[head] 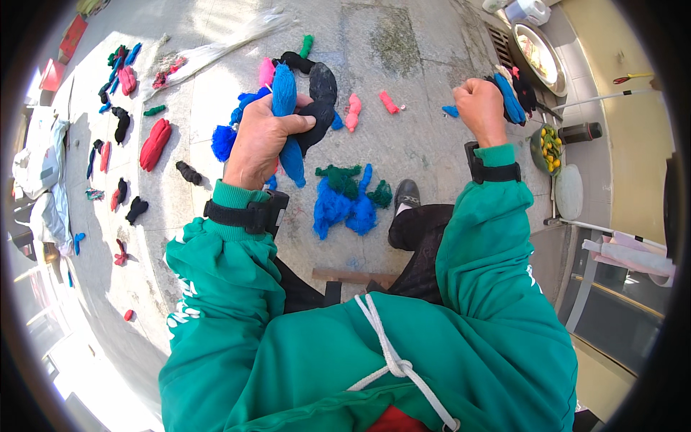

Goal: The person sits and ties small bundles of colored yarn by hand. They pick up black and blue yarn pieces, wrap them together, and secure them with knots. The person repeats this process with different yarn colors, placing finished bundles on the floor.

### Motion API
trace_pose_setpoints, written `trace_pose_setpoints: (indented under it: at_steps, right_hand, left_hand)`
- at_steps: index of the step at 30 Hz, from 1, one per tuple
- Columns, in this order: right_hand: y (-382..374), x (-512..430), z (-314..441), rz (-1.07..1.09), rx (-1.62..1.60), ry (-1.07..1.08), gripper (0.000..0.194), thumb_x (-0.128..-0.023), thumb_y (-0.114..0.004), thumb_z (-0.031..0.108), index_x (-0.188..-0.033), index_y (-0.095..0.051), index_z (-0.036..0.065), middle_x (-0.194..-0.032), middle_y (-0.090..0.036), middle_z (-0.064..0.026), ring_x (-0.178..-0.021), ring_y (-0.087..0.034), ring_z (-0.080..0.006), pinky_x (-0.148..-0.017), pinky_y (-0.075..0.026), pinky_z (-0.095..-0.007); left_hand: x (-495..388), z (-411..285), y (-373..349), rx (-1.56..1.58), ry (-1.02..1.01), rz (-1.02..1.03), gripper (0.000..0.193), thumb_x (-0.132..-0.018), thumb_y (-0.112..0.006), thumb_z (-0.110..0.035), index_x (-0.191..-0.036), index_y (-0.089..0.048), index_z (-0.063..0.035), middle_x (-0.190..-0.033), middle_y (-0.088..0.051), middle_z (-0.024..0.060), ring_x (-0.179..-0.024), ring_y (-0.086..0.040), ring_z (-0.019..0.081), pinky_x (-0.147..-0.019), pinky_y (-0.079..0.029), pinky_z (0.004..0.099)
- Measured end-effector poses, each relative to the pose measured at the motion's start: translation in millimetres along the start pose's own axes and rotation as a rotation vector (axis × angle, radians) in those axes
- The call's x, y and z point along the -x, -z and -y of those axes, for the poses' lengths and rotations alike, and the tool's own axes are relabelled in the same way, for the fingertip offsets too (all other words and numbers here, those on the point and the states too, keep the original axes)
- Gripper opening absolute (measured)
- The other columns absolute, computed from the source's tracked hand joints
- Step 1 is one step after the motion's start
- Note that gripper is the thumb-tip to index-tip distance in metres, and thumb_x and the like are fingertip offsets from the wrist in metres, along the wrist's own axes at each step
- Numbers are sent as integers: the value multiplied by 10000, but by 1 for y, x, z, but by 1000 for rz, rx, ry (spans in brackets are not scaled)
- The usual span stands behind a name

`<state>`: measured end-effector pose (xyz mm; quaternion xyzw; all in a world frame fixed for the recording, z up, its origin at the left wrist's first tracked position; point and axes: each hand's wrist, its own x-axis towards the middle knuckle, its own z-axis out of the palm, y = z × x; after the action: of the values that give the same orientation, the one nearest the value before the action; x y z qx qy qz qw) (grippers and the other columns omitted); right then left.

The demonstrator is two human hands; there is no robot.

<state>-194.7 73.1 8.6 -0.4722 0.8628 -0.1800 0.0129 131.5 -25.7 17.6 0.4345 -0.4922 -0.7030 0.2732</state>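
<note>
My left hand [256, 132] grips a blue yarn bundle [284, 89], whose two ends stick out above and below the fingers. A black yarn bundle [323, 89] shows just beyond my left thumb; I cannot tell whether the hand holds it too. My right hand [480, 108] is closed in a fist, held up apart on the right. Its palm side is hidden, and no thread is visible in it. Beside the fist lie a small blue piece [451, 111] and blue skeins [509, 98]. On the paving before me lies a loose blue yarn tangle [332, 208] with green yarn [343, 181].
Small red [155, 144], black [121, 124] and pink [353, 112] bundles lie scattered over the paving. Clear plastic sheeting [227, 48] stretches across the back left. At right stand a metal basin [561, 81], a bowl of yellow fruit [548, 148] and a dark bottle [580, 133].
</note>
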Motion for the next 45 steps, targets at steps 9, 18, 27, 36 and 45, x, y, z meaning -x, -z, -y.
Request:
trace_pose_setpoints:
  at_steps: [9,18,27,36,45]
  right_hand:
    - [-16,51,128,625,-999,-13,402,-931,-602,193,-1210,-534,-88,-879,-654,-110,-665,-647,-139,-531,-516,-254]
    - [-20,48,134,516,-1160,23,577,-796,-738,114,-1262,-482,-111,-859,-654,-109,-592,-604,-105,-443,-446,-231]
    - [-23,58,141,681,-1209,27,241,-850,-621,24,-1054,-561,-88,-818,-644,-113,-653,-668,-174,-550,-553,-271]
    - [-20,60,135,410,-987,311,406,-841,-605,-10,-1240,-536,-38,-1135,-568,-151,-771,-654,-164,-656,-550,-257]
    - [-30,61,128,162,-762,634,263,-736,-598,13,-994,-646,-13,-865,-634,-145,-713,-639,-265,-627,-512,-329]
  left_hand:
    - [-2,5,2,43,-25,55,278,-734,-644,64,-1006,-589,42,-847,-656,143,-683,-684,257,-632,-583,342]
    - [8,0,-4,-171,-50,146,225,-697,-681,35,-919,-654,7,-849,-650,45,-775,-611,130,-734,-496,258]
    - [8,3,-12,8,-148,83,281,-830,-707,-93,-1073,-613,14,-875,-653,51,-800,-616,113,-703,-502,257]
    - [9,0,-11,-70,-78,86,279,-807,-723,-73,-1053,-628,15,-835,-658,35,-685,-605,96,-610,-486,223]
    - [10,1,-13,-134,-47,183,227,-782,-726,-68,-987,-657,-1,-766,-637,20,-593,-571,71,-498,-433,202]
